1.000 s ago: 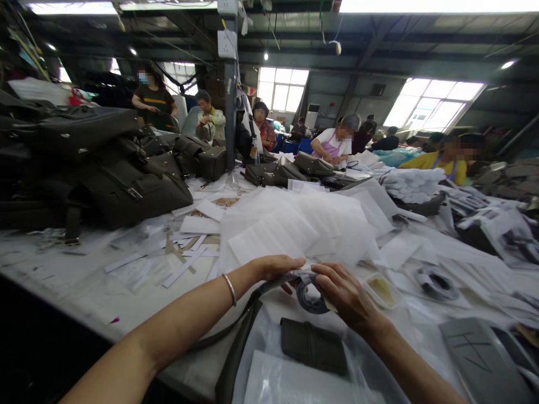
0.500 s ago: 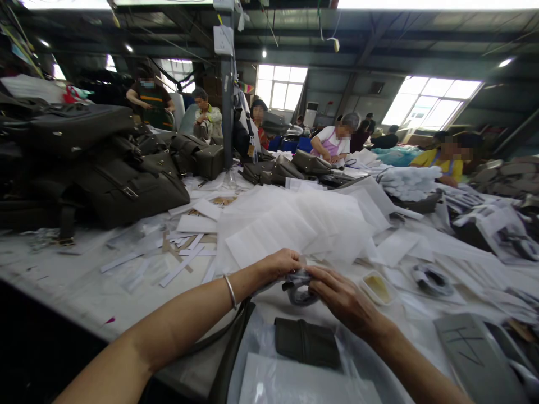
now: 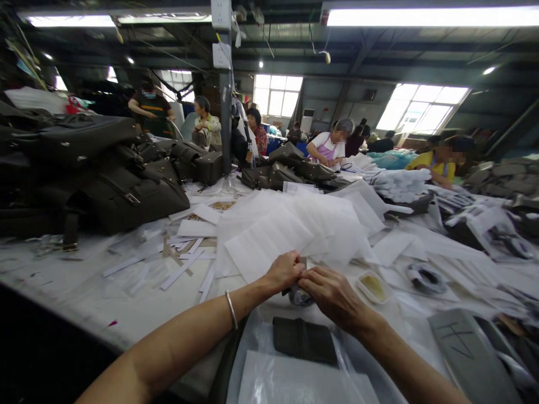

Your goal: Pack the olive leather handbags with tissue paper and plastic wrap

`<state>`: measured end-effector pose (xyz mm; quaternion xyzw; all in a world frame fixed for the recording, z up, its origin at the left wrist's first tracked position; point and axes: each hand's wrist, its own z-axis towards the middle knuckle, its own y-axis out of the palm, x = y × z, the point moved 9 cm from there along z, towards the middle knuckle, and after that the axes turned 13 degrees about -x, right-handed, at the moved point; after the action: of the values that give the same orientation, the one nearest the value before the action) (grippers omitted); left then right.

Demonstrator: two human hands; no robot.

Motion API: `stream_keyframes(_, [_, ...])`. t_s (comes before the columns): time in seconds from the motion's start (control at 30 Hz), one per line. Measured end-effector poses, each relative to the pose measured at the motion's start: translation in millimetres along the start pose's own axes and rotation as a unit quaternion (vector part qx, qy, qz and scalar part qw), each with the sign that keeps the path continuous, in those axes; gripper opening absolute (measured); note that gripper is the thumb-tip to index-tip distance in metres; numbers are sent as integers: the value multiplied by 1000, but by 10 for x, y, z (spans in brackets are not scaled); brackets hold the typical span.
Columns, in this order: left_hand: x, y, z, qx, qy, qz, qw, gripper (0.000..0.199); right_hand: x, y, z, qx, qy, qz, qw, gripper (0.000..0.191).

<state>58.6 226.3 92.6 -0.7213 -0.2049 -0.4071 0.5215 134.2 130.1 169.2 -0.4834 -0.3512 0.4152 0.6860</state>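
My left hand (image 3: 285, 270), a bangle on its wrist, has its fingers closed at the top of a small coiled strap wrapped in clear plastic (image 3: 300, 297). Pressed against it, my right hand (image 3: 332, 290) pinches the same bundle from the other side. Much of the coil is hidden behind my fingers. Below my hands lies a dark olive folded leather piece (image 3: 304, 340) in clear plastic. Closer to me is a white foam sheet (image 3: 301, 379), within what looks like an open bag lined with pale material.
White foam sheets (image 3: 290, 221) spread beyond my hands. Dark bags (image 3: 113, 191) are piled at left. Right of me are a dish of yellowish material (image 3: 374, 287), another wrapped coil (image 3: 427, 279) and a marked grey board (image 3: 469, 350). Several people work across the table.
My hands have come closer together over the coiled strap, covering more of it. The view has tilted slightly upward.
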Motion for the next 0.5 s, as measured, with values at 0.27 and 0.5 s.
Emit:
stream_keyframes(0.27, [27, 29, -183, 28, 8, -2, 1000, 10, 709, 368, -267, 38, 304, 332, 892, 10])
stream_keyframes(0.5, [86, 140, -260, -21, 42, -35, 998, 13, 870, 537, -487, 16, 370, 430, 823, 23])
